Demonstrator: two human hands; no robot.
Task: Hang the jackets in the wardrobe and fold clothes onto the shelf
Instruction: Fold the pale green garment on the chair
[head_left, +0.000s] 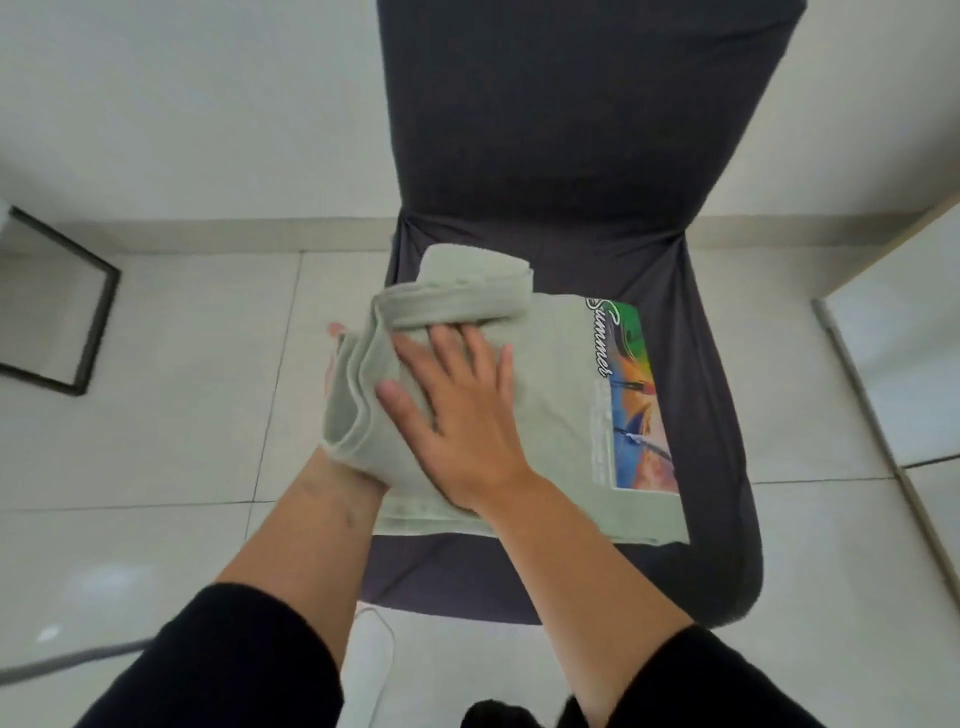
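A pale green T-shirt (550, 415), folded into a rough rectangle, lies on the seat of a dark-covered chair (545, 145). Its printed panel runs along the right edge. The long axis runs near to far, toward the chair back, and a rolled or bunched part, perhaps a sleeve or the collar end, sits at the far end. I cannot tell which end is the neck.

The right hand (457, 415) lies flat on top of the shirt, fingers straight and spread, pressing the layers down. The left hand (332, 374) is under the shirt's left edge, mostly hidden by cloth. Only a fingertip shows beyond the fold, so I cannot tell whether it grips the fabric or merely supports it.

The risks, as I judge them:
- The left edge hangs past the seat over the tiled floor (156, 415). If the left hand lets go, those layers may sag open.
- The bunched far end looks loose and could unroll when the shirt is lifted.
- A lift with uneven support could let the stacked folds slide apart, and the shirt would need folding again before it goes to the shelf.
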